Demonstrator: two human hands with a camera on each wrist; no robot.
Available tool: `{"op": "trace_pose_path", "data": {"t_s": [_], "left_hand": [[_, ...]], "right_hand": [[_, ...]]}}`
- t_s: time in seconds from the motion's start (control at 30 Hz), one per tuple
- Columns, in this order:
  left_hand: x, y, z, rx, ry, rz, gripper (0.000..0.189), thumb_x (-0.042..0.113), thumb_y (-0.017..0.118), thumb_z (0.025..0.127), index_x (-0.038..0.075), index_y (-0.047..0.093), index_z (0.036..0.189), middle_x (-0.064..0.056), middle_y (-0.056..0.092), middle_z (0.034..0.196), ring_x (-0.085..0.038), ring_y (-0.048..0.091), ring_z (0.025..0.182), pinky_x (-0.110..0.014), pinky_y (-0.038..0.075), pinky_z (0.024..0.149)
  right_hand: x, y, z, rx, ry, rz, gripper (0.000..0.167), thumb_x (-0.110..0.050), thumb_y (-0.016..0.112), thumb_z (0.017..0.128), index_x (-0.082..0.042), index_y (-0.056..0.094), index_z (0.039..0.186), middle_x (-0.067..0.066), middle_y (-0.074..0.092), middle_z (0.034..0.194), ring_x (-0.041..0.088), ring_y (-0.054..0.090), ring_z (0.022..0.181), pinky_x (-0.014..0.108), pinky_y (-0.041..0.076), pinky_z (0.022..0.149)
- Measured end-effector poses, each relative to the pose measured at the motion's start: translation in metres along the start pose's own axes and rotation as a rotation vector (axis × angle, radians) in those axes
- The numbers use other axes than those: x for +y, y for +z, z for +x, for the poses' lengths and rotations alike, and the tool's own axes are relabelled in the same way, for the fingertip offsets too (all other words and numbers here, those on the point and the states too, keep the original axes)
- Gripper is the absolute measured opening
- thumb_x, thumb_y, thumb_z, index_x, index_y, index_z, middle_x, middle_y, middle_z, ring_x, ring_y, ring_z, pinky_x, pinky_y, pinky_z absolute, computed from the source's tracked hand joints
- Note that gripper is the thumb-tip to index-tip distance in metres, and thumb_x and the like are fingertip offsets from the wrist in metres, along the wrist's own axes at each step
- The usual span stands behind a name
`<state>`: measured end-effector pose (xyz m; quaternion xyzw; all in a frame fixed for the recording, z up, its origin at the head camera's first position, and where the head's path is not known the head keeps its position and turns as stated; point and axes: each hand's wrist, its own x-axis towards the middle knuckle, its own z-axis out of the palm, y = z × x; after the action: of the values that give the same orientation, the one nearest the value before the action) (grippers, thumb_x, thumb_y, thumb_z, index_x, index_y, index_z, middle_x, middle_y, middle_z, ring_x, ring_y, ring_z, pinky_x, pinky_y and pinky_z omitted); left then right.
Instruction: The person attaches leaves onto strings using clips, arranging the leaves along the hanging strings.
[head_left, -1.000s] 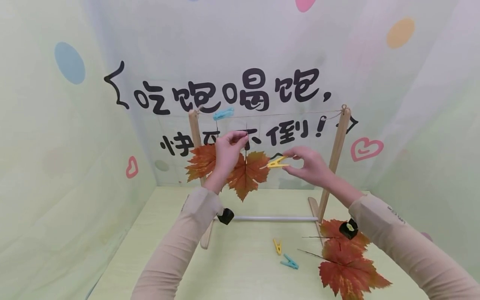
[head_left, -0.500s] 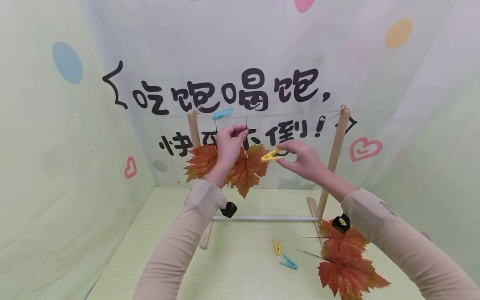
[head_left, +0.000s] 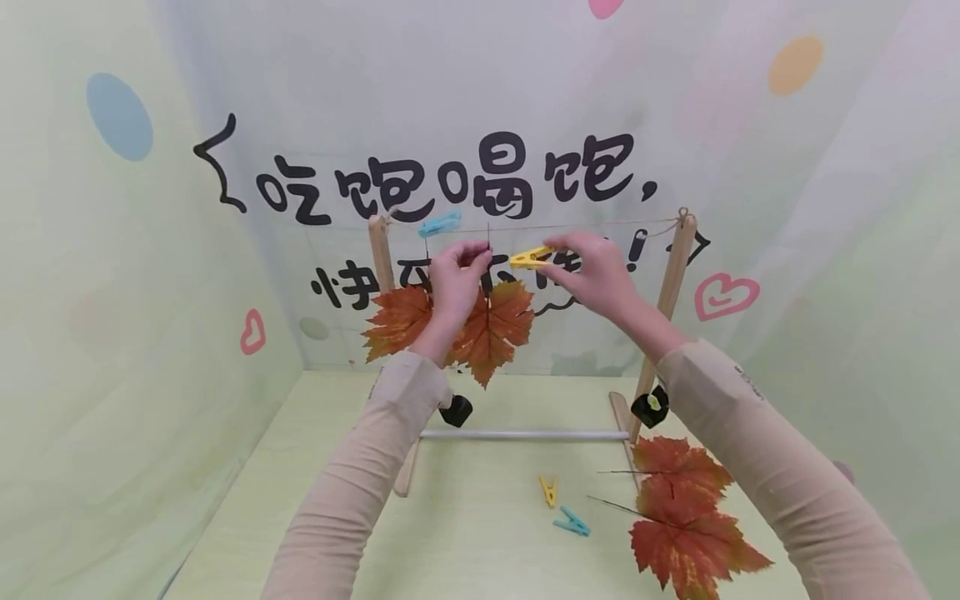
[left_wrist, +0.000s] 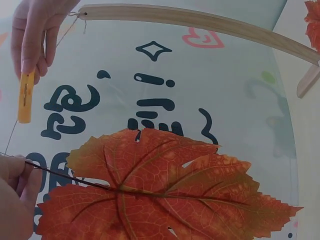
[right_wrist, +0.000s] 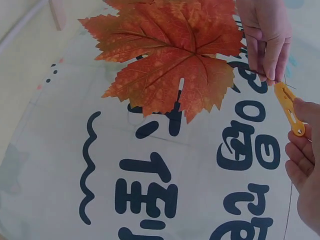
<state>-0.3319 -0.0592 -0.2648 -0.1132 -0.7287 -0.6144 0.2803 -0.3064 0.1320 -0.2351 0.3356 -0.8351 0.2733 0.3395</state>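
In the head view my left hand pinches the dark thin stem of an orange-red artificial maple leaf, which hangs below the fingers. The stem's tip reaches up to the string. My right hand pinches a yellow clothespin by its handle end, its nose pointing left toward the stem just under the string. The right wrist view has this clothespin close beside the left fingertips. To the left, a second leaf hangs by its stem from a light blue clothespin on the string, partly behind my left hand.
Two wooden posts hold the string, joined low down by a white rod. On the table lie a yellow clothespin, a blue clothespin and, at right, two overlapping maple leaves. A printed backdrop stands behind.
My right hand has risen with the yellow clothespin from leaf height to just under the string. My left hand has lifted the leaf slightly, so its stem tip now reaches the string.
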Motion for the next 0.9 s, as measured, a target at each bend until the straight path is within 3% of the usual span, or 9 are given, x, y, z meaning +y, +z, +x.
{"op": "trace_pose_path", "data": {"t_s": [0.33, 0.53, 0.7, 0.9], "left_hand": [[-0.004, -0.001, 0.005, 0.007, -0.037, -0.047, 0.017, 0.006, 0.064, 0.083, -0.002, 0.067, 0.098, -0.014, 0.066, 0.095, -0.018, 0.061, 0.081, -0.022, 0.052, 0.071], [-0.006, 0.000, 0.004, 0.010, -0.040, -0.065, 0.017, 0.005, 0.064, 0.083, -0.002, 0.067, 0.098, -0.015, 0.066, 0.095, -0.019, 0.062, 0.081, -0.023, 0.052, 0.071], [-0.004, 0.001, 0.004, 0.015, -0.051, -0.036, 0.017, 0.007, 0.064, 0.084, -0.001, 0.068, 0.098, -0.013, 0.066, 0.095, -0.018, 0.061, 0.082, -0.022, 0.052, 0.072], [-0.004, 0.005, 0.005, 0.035, -0.020, 0.010, 0.018, 0.008, 0.064, 0.083, -0.001, 0.068, 0.099, -0.012, 0.067, 0.094, -0.017, 0.061, 0.081, -0.022, 0.052, 0.072]], "right_hand": [[-0.010, -0.002, 0.026, 0.059, 0.012, -0.023, 0.031, -0.015, 0.071, 0.079, 0.003, 0.064, 0.103, 0.014, 0.066, 0.099, 0.026, 0.058, 0.091, 0.037, 0.045, 0.081], [-0.018, -0.004, 0.034, 0.021, 0.059, -0.076, 0.028, -0.017, 0.070, 0.079, 0.001, 0.065, 0.099, 0.012, 0.067, 0.093, 0.024, 0.058, 0.081, 0.034, 0.044, 0.072], [-0.021, -0.005, 0.040, 0.011, 0.087, -0.116, 0.025, -0.016, 0.071, 0.078, -0.001, 0.067, 0.098, 0.010, 0.068, 0.093, 0.023, 0.059, 0.082, 0.032, 0.045, 0.074], [-0.021, -0.003, 0.049, -0.006, 0.089, -0.174, 0.023, -0.016, 0.070, 0.079, -0.003, 0.069, 0.098, 0.009, 0.069, 0.094, 0.023, 0.061, 0.084, 0.032, 0.047, 0.074]]}}
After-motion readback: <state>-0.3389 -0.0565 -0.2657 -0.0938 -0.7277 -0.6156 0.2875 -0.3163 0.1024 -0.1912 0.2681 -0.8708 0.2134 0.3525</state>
